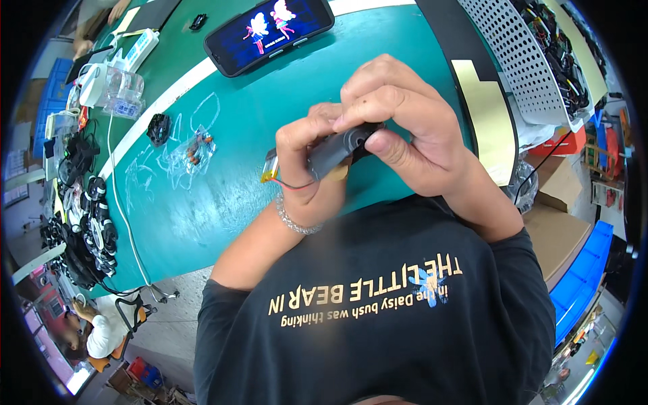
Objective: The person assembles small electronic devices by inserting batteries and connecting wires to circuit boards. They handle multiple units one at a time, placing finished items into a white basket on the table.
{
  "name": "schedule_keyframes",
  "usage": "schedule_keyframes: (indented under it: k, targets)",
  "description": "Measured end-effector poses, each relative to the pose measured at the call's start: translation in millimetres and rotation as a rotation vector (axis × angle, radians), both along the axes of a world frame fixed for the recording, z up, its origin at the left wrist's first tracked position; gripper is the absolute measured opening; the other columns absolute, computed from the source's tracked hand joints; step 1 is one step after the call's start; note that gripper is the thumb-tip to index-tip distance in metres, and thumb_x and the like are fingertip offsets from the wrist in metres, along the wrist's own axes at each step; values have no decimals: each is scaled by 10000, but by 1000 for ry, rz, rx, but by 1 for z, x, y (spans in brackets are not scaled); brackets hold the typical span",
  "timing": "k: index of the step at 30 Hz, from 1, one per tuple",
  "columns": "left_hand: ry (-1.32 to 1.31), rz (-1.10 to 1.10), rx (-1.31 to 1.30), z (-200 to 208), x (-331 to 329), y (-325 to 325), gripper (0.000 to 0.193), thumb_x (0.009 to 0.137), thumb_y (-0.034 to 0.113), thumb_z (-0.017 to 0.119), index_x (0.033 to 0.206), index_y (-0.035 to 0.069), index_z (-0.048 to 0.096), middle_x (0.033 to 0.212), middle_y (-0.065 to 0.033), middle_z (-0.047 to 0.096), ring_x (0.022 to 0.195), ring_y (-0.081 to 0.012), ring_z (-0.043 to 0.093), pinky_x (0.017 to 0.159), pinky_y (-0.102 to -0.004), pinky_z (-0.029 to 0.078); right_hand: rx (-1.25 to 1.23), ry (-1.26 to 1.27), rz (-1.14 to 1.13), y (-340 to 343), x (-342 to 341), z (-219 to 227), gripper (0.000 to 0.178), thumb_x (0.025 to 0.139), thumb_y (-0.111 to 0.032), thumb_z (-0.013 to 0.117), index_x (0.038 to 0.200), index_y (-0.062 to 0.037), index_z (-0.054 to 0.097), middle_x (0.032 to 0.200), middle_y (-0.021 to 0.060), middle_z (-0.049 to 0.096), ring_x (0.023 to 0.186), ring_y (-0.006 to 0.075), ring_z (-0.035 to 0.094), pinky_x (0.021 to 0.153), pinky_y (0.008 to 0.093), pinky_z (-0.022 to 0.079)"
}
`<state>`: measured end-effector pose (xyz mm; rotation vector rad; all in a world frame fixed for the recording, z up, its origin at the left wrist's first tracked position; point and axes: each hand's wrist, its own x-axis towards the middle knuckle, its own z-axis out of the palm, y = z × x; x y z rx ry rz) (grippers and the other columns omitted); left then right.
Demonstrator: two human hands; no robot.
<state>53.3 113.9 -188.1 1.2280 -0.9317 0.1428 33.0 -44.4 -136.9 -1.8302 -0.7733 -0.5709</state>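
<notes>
A black rounded plastic housing [331, 156] is held above the green table, in front of my chest. My left hand [300, 145] wraps round it from the left, its fingers partly hidden behind the housing. With thumb and fingertips, my right hand [415, 128] grips the housing's far right end, where a small round opening shows. A thin red wire runs from the housing to a small silver pouch battery [270, 164] with yellow tape, which hangs beside my left wrist. What lies between the right fingertips is mostly covered.
A phone [270, 34] stands at the far side of the green table [223, 223]. Clear plastic bags with small parts [198, 152] and a black piece [158, 128] lie left. Bundled black cables [88, 229] line the left edge. A white perforated basket [520, 61] of parts stands right.
</notes>
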Motion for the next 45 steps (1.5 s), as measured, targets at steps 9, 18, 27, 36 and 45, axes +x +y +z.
schedule_keyframes:
  k: [9,18,27,36,45]
  targets:
    - [-132,-19,68,12,0,3,527,716,-165,557,1131,84,348,947,-143,603,810,-226,596,801,-392,420,135,58,60,8,-8,0,189,872,-167,569,893,19,601,839,106,549,760,218,501,681,320,414]
    - [377,-87,172,15,2,3,276,897,86,543,1109,31,374,931,-51,530,832,-103,533,743,-271,452,218,448,-23,-4,-5,-15,242,940,-203,492,940,33,541,868,95,535,774,168,511,703,302,428]
    - [471,-843,460,17,8,8,241,857,1,469,1098,9,471,937,-50,522,861,-106,528,765,-261,447,21,993,571,-19,32,-22,555,947,-440,400,1163,54,533,1042,95,565,958,153,495,858,274,374]
    - [597,-939,434,7,8,5,286,850,-12,497,1134,7,474,945,-54,538,811,-113,562,704,-259,479,-43,1166,770,-12,47,-10,338,925,-302,530,982,31,542,895,52,549,840,109,512,745,257,421]
    - [909,-472,305,4,21,-1,232,829,15,512,1055,16,460,900,-40,540,753,-99,539,673,-255,469,127,692,165,-22,26,17,185,922,-134,533,1005,24,580,869,13,564,847,67,522,738,219,427]
